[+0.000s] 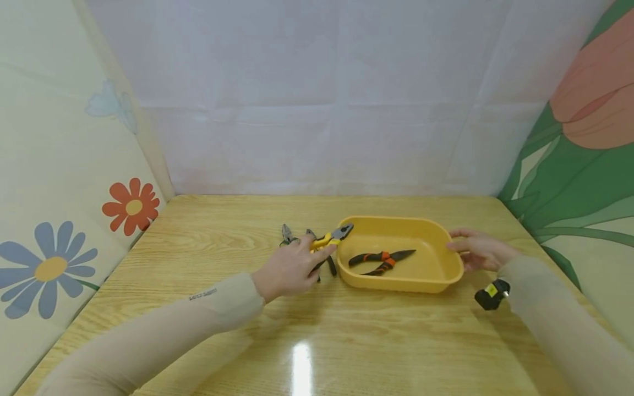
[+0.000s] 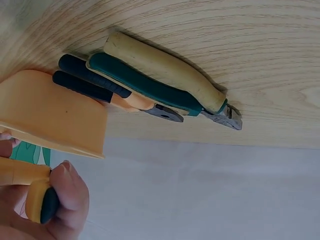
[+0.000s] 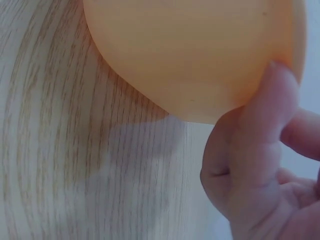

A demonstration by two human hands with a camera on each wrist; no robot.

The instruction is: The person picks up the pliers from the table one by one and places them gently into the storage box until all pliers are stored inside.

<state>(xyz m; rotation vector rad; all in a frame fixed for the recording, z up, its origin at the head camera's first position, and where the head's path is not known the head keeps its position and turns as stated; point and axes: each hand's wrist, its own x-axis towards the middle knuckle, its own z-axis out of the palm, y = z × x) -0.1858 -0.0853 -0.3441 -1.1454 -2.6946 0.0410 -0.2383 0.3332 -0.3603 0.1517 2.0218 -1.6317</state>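
My left hand [image 1: 292, 267] grips pliers with yellow handles [image 1: 322, 241], held just above the left rim of a yellow plastic tub [image 1: 396, 284]. Their metal head points over the tub. Inside the tub lie black-and-red-orange pliers [image 1: 387, 260], handles spread. My right hand [image 1: 477, 250] pinches the tub's right rim; in the right wrist view its thumb [image 3: 272, 97] presses on the wall. Beneath and beyond my left hand, two more pliers lie side by side on the table, partly hidden in the head view: one pair with green-and-yellow handles [image 2: 145, 81], one with black-and-orange handles [image 2: 90, 75].
The wood-grain table [image 1: 228, 220] ends at a white cloth backdrop [image 1: 307, 110]. Flower-printed panels [image 1: 54, 165] stand along both sides. A small black device [image 1: 492, 294] sits at the right wrist, low over the table.
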